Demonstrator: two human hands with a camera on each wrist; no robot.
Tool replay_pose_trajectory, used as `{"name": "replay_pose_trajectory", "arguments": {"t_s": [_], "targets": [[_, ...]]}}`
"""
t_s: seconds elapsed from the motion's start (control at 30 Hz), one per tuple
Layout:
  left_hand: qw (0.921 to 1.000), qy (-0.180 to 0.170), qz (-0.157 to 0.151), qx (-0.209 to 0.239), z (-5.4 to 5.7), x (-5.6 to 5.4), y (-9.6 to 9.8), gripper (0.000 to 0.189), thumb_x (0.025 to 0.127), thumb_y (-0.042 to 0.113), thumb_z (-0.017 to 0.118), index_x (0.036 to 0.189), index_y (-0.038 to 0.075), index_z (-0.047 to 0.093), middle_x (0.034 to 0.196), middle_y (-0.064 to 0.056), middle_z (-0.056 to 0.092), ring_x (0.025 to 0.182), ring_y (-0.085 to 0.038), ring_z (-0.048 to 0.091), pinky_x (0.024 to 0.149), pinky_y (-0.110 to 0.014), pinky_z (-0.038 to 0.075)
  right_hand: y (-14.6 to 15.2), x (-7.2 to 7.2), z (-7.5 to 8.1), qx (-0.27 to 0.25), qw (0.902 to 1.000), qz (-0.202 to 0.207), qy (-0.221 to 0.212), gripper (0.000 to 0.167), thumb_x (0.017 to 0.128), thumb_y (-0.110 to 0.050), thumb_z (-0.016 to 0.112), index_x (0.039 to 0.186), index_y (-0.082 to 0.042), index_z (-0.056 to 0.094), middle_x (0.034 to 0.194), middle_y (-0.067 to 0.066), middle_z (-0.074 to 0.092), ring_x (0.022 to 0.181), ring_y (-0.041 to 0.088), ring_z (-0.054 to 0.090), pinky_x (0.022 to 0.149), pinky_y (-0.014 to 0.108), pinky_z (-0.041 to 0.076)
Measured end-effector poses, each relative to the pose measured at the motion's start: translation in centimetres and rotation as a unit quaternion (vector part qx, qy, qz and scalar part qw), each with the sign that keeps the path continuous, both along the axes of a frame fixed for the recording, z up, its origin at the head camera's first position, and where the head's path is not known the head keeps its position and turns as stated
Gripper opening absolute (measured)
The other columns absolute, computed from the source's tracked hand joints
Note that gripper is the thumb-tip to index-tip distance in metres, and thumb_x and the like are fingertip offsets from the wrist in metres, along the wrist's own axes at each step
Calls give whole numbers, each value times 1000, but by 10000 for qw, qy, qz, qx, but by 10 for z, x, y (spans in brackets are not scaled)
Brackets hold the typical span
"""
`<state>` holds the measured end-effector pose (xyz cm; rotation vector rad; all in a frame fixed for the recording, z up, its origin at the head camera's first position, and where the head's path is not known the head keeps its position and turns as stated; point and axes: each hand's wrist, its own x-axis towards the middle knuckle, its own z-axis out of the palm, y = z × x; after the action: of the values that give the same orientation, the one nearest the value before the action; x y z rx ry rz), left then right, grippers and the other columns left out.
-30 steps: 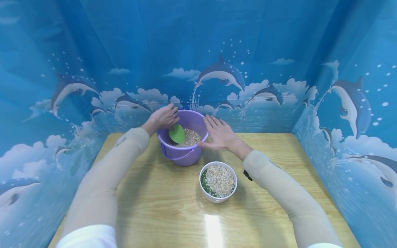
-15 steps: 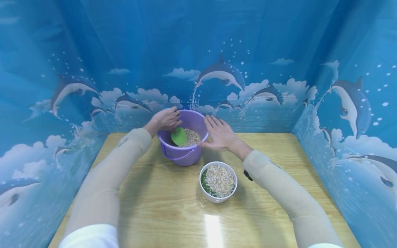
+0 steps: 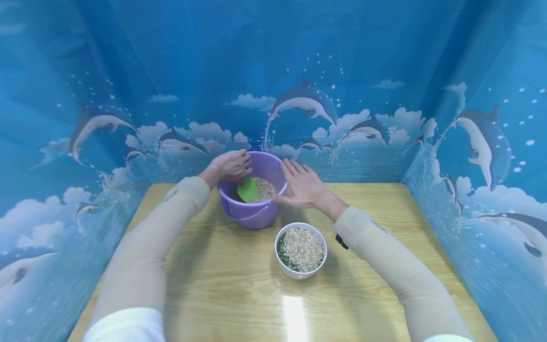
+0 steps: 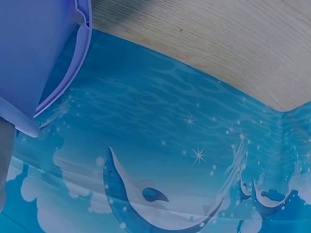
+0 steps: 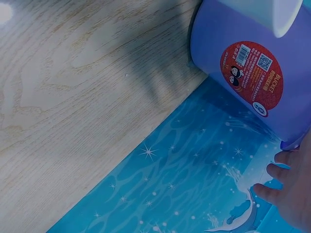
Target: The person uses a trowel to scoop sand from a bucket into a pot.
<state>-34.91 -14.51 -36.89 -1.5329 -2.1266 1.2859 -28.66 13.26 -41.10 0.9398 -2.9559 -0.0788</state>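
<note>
At the far side of the wooden table (image 3: 226,285): 1 purple bucket (image 3: 258,221), oat-like flakes (image 3: 266,189) inside. Left hand (image 3: 231,165) over its rim, fingers clamped on a green scoop (image 3: 248,190) at the flakes. Right hand (image 3: 303,185) touches opposite rim, fingers straight, slightly apart. Nearer: 1 flake-filled white bowl (image 3: 296,275).

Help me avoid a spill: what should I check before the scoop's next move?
1. Left hand grips the scoop: ok.
2. Right hand at the rim of the bucket: ok, fingers straight.
3. Bucket upright on the table: ok.
4. Handle off the bucket's opening: ok, it hangs down the near side.
5. Scoop loaded with grains: cannot tell, only its green surface shows.
6. Bowl upright: ok, apart from the bucket, nearer the person.
</note>
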Motion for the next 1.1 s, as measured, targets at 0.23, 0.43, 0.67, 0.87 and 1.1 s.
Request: {"name": "replay_pose_trajectory", "arguments": {"t_s": [0.23,0.43,0.67,0.87,1.1], "targets": [[9998,-122,125,42,0,1,0,58,103,69,46,113,14,63,106,-7,72,93,-21,59,84,-35,47,0,0,0,13,10000,-8,20,131,83,-100,6,168,-1,8,177,22,14,164,41,23,130,60,27],[9988,-268,-191,368,-7,2,4,57,103,69,47,109,15,65,100,-6,72,90,-22,60,82,-35,46,0,-1,0,41,10000,-26,31,140,73,-103,-8,168,-1,8,177,22,14,164,41,22,130,59,27],[9989,-262,-9,378,-13,2,5,60,103,71,44,111,16,65,99,-6,72,90,-22,60,82,-36,45,0,0,0,21,10000,-10,-21,129,84,-99,9,168,-1,6,177,22,13,164,41,22,130,60,27],[9984,-358,80,427,-13,2,5,59,103,70,44,111,15,65,99,-6,71,90,-23,59,81,-36,45,0,0,-1,-30,10000,-15,19,139,75,-103,-5,168,-1,7,176,23,15,163,41,23,129,60,28],[9969,-540,122,568,-14,3,5,59,102,70,47,110,15,66,98,-7,72,90,-23,60,81,-37,45,-1,0,-1,-20,10000,-22,-24,140,73,-103,-7,168,-1,6,177,22,14,163,41,23,129,60,28]]}}
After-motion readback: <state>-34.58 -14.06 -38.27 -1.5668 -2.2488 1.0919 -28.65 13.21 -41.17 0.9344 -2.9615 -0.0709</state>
